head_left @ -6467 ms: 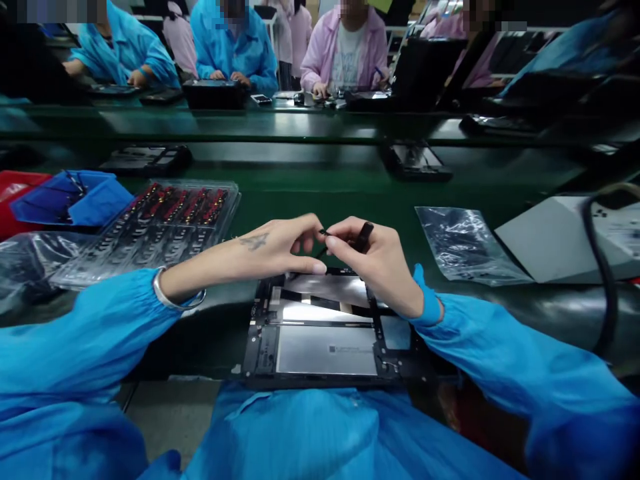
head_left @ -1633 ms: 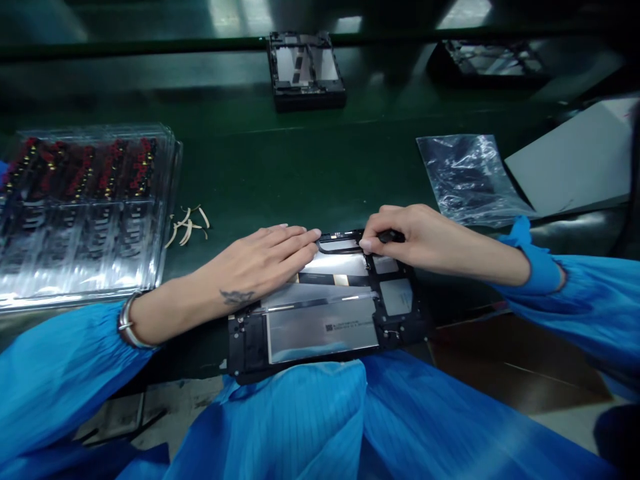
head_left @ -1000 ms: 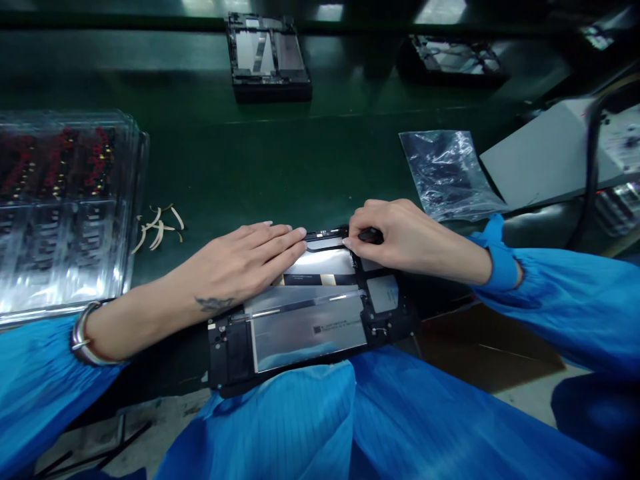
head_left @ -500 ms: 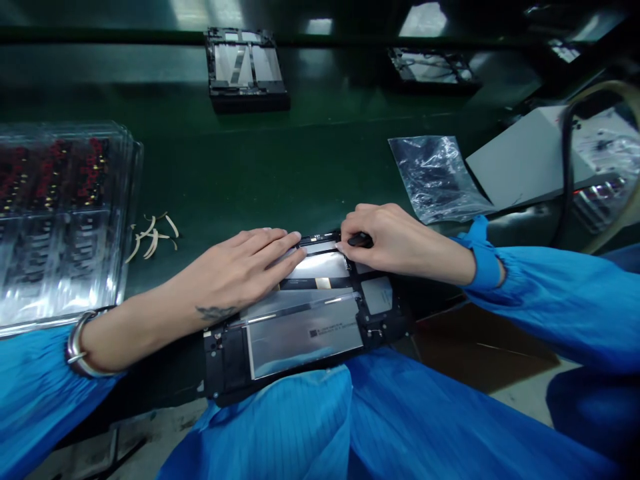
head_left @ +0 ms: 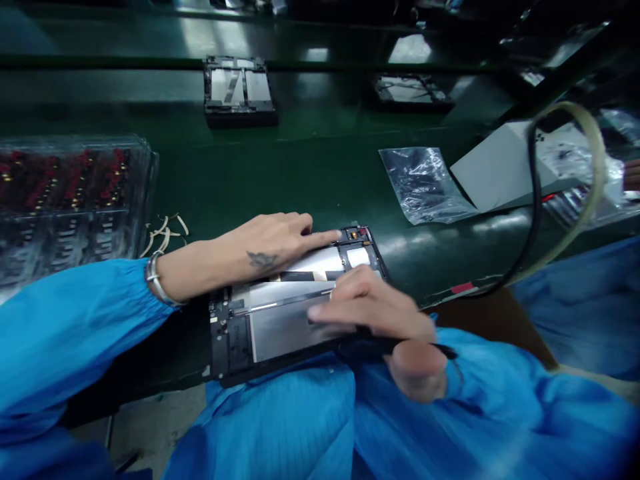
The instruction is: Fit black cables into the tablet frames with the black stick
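Note:
An opened tablet (head_left: 300,327), black-framed with silvery battery packs, lies at the bench's front edge against my blue clothing. Across its far edge rests my left hand (head_left: 285,240), the index finger stretched out to a small board at the far right corner and the other fingers loosely bent. My right hand (head_left: 373,310), smeared by motion, hovers over or touches the near right part of the tablet. A slim black tool (head_left: 443,349) sticks out from its palm side toward the wrist, and the fingers bend around it. Blur hides the tool's other end.
Clear plastic trays (head_left: 75,207) with red-and-black parts stand at left, beside pale strips (head_left: 167,233). A clear bag (head_left: 423,183), white box (head_left: 493,167) and looped cable (head_left: 595,167) are at right. Two opened device stacks (head_left: 240,93) (head_left: 413,90) sit behind. Another person's hand (head_left: 633,175) shows at far right.
My right hand has left the tablet's far edge and come down toward its near right side, with the black tool turned in it. My left hand has slid right to the far corner.

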A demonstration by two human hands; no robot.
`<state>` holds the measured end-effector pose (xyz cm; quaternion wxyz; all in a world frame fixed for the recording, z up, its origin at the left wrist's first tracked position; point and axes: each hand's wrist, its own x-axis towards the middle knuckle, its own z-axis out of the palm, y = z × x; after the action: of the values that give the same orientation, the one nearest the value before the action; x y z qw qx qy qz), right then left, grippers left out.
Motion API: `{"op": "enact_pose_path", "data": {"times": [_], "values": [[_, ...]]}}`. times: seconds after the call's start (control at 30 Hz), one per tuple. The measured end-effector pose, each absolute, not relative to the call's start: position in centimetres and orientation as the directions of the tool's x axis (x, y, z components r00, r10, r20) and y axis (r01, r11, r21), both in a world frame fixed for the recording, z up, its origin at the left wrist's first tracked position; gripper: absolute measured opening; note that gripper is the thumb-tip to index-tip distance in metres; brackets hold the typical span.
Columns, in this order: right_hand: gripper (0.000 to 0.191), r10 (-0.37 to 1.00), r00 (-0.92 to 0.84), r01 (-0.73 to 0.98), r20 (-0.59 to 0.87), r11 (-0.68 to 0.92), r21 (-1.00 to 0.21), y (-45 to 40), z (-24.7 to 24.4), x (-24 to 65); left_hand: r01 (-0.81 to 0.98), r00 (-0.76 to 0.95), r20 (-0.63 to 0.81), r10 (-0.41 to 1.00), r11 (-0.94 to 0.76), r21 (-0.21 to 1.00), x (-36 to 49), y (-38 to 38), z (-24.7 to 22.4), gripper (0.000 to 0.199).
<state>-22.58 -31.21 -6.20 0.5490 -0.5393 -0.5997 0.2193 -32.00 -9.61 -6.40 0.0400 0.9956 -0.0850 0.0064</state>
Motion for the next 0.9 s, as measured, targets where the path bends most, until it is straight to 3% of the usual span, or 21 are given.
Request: {"op": "enact_pose_path", "data": {"times": [0.1, 0.17, 0.27, 0.43, 0.5, 0.6, 0.7, 0.77, 0.9], "values": [[0.073, 0.87, 0.239, 0.283, 0.432, 0.363, -0.888, -31.6, -8.7, -24.9, -0.042, 0.999, 0.048, -0.026, -0.934, 0.354, -31.3, -8.3, -6.8, 0.036], [0.072, 0.845, 0.249, 0.29, 0.474, 0.402, -0.869, -31.3, -9.7, -25.3, 0.054, 0.999, -0.032, 0.044, -0.881, 0.471, -30.8, -7.8, -6.3, 0.035], [0.061, 0.789, 0.242, 0.371, 0.564, 0.462, -0.806, -31.0, -10.2, -25.2, 0.137, 0.989, -0.133, 0.072, -0.802, 0.581, -30.5, -7.3, -4.7, 0.03], [0.052, 0.763, 0.179, 0.517, 0.621, 0.464, -0.719, -31.1, -10.4, -24.8, 0.07, 0.997, -0.066, 0.033, -0.699, 0.712, -31.2, -7.1, -2.9, 0.028], [0.059, 0.766, 0.027, 0.611, 0.643, 0.496, -0.617, -31.2, -10.3, -23.9, 0.123, 0.992, -0.113, 0.054, -0.596, 0.793, -31.5, -7.1, -2.6, 0.03], [0.056, 0.746, -0.315, 0.737, 0.586, 0.582, -0.345, -31.4, -9.4, -21.4, 0.157, 0.986, -0.11, 0.124, -0.484, 0.861, -31.9, -7.1, -1.8, 0.03], [0.05, 0.764, -0.424, 0.81, 0.486, 0.56, -0.173, -31.8, -7.8, -18.7, 0.152, 0.979, -0.087, 0.182, -0.38, 0.912, -32.1, -7.1, -0.6, 0.03], [0.046, 0.774, -0.33, 0.835, 0.541, 0.506, -0.215, -32.2, -6.8, -17.7, 0.155, 0.97, -0.089, 0.228, -0.291, 0.944, -32.1, -7.0, -0.2, 0.035], [0.025, 0.692, 0.161, 0.764, 0.703, 0.364, -0.533, -32.6, -5.5, -17.2, 0.008, 0.946, 0.052, 0.32, -0.184, 0.983, -33.0, -7.8, -0.3, 0.019]]}}
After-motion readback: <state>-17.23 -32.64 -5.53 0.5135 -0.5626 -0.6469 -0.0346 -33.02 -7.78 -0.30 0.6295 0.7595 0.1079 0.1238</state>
